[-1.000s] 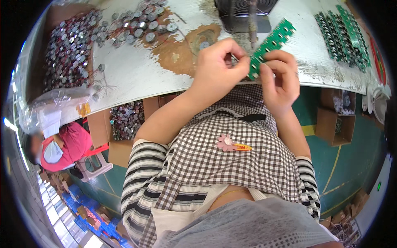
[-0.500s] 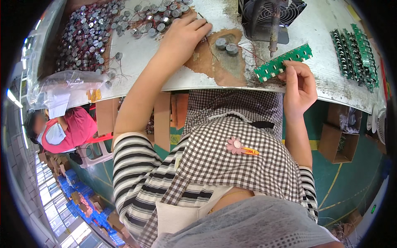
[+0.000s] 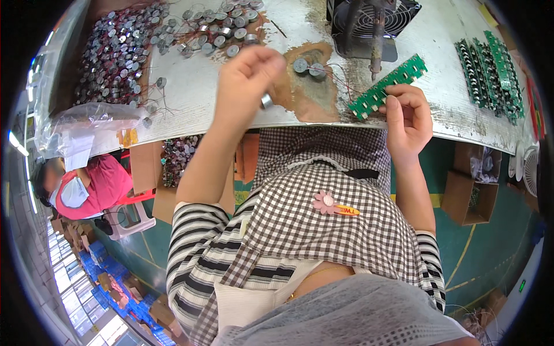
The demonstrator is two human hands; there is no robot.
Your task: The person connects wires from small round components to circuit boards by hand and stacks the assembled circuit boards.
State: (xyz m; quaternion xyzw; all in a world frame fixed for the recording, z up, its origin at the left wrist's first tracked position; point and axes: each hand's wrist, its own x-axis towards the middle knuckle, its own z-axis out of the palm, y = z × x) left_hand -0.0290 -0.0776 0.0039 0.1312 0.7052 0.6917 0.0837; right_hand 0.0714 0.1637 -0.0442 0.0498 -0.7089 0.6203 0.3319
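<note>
My right hand (image 3: 408,118) pinches the lower edge of a long green circuit board (image 3: 398,79) between thumb and fingers. The board lies tilted just below the tip of an upright soldering iron (image 3: 376,49). Thin red wires run from the board's left end toward two round silver parts (image 3: 317,71) on a brown worn patch of the table. My left hand (image 3: 248,83), slightly blurred, is raised over the table with fingers curled. A small silver cylinder (image 3: 266,101) shows at its palm side and seems held by it.
A heap of wired silver cylinders (image 3: 118,57) fills the far left, with a looser group (image 3: 222,32) beside it. A black fan (image 3: 375,23) stands behind the iron. Stacked circuit boards (image 3: 490,75) lie at right. Cardboard boxes (image 3: 470,196) are below the table. A seated person (image 3: 95,184) is at left.
My left hand has drawn back from the looser group of cylinders toward me, with a silver cylinder now showing at it. My right hand and the board have shifted slightly left.
</note>
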